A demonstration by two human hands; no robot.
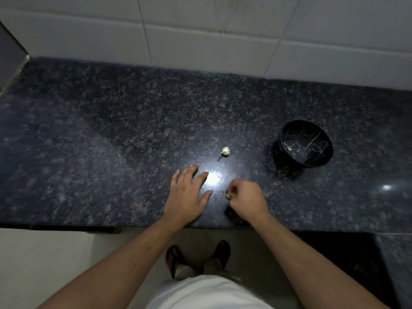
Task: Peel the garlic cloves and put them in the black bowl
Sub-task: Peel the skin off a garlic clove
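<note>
While the left hand (188, 192) lies flat on the dark speckled polished-granite counter (111, 141) with its fingers straight and spread, the right hand (246, 197) sits just beside it with fingers curled inward. At the tips of the right thumb and forefinger a small dark-edged object (227, 195) shows; it is too small to identify, and whether it is pinched or merely touched cannot be told. Both hands are near the front edge of the counter, close together but apart, with a bright glare patch between them.

A small white piece of garlic, papery and irregular in shape (225, 151), lies on the counter beyond the hands, untouched and well clear of both. To its right stands the round black bowl with pale marble-like veining (312, 132), tilted so its inside faces the camera. One small pale clove-like piece (289, 149) rests inside it, low on the left of the inner wall.

Behind the counter runs a wall of large pale grey tiles (200, 36). Below the counter edge, a white garment (207, 293) and two dark sandals (198, 255) on a pale floor are visible.
</note>
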